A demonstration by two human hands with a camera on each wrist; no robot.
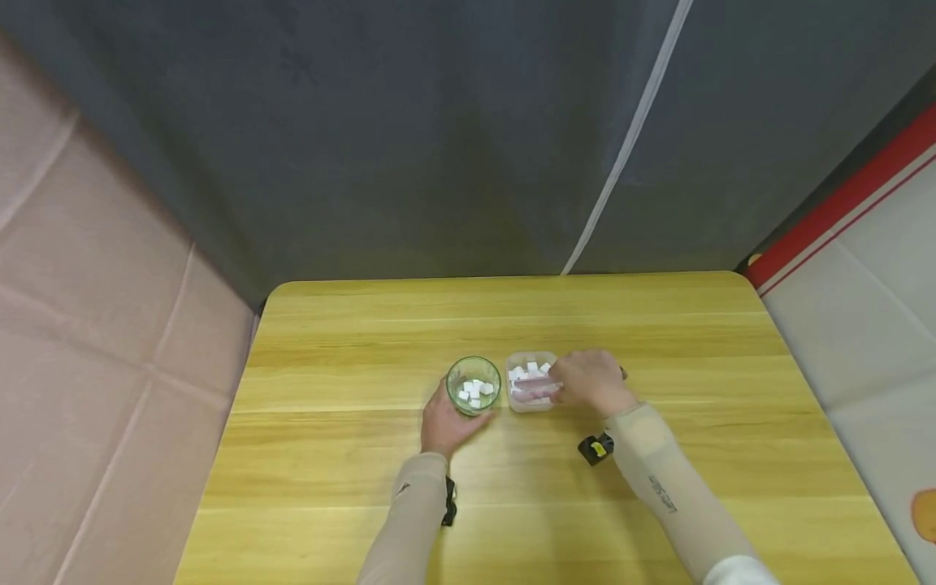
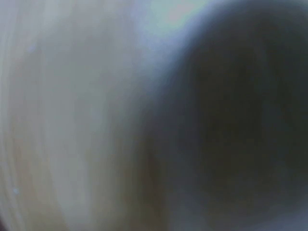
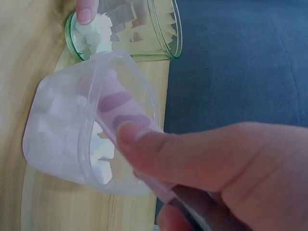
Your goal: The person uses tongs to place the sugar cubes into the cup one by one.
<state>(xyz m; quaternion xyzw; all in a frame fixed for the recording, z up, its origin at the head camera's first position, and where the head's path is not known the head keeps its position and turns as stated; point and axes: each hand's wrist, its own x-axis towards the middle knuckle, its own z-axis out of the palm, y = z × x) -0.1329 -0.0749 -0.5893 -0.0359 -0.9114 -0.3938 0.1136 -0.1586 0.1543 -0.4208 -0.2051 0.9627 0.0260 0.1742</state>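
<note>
My left hand (image 1: 443, 424) is wrapped round a green-tinted clear glass (image 1: 468, 370) that stands on the table with several white cubes (image 1: 475, 390) inside. Beside it, to the right, sits a small translucent plastic box (image 1: 521, 357) of white cubes (image 3: 102, 169). Over that box my right hand (image 1: 591, 379) grips a pair of tongs (image 3: 115, 101) with see-through pink arms and a dark handle. The tongs' arms reach down inside the box; in the head view they lie spread apart. Their tips are partly hidden by the box wall in the right wrist view.
Everything stands on a yellow wood-grain table (image 1: 351, 341). A dark grey curtain (image 1: 409, 162) hangs behind its far edge. Black wrist cameras are strapped on both arms, one (image 1: 595, 448) jutting out by the right wrist. The left wrist view is a blur.
</note>
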